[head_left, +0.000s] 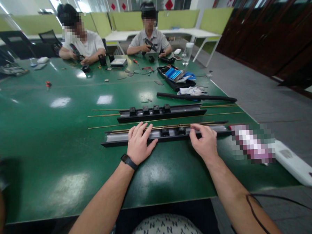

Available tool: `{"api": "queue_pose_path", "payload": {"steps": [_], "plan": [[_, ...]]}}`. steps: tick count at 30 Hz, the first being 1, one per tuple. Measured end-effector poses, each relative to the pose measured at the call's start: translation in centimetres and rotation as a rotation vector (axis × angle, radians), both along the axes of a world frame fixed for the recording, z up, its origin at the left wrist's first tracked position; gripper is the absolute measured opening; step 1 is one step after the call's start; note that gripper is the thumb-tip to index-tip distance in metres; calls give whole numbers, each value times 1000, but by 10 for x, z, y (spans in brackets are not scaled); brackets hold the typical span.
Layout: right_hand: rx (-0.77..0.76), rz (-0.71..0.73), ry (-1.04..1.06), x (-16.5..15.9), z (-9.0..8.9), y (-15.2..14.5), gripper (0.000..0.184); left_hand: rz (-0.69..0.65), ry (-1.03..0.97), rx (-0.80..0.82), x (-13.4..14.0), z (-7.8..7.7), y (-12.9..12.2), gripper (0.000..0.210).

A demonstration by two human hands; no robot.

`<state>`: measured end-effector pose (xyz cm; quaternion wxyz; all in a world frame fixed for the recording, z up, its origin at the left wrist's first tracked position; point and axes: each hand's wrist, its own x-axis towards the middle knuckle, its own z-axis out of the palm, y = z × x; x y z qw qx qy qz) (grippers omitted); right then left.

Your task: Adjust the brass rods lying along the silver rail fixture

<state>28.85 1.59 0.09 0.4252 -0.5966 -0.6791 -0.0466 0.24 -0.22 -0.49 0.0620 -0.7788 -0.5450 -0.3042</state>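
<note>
In front of me lies a long black channel rail [115, 143] with a silver inner face. Several thin brass rods run lengthwise along its far side, and small black blocks [181, 130] sit inside the channel. My left hand [141, 142], wearing a dark watch, lies over the left half of the rail with its fingers spread. My right hand [205, 139] is bent at the right half, its thumb and forefinger drawn together at a brass rod [169, 127]; the fingertips partly hide the contact.
Behind it lies a second black rail [161, 116] with several black blocks and rods. Farther back are a black tube [196, 96], white gloves [192, 91] and a black tray [167, 79]. A white power strip [291, 162] lies right. Two people work across the table; another's arm shows left.
</note>
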Motion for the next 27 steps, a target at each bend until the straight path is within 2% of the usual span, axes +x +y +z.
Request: {"api": "queue_pose_path", "payload": {"steps": [13,27], "plan": [[21,-74,19,2,-1,2,16,-2,10,5,0,0,0,58],[40,42,-32,0,-2,0,19,8,27,13,0,0,0,58]]}}
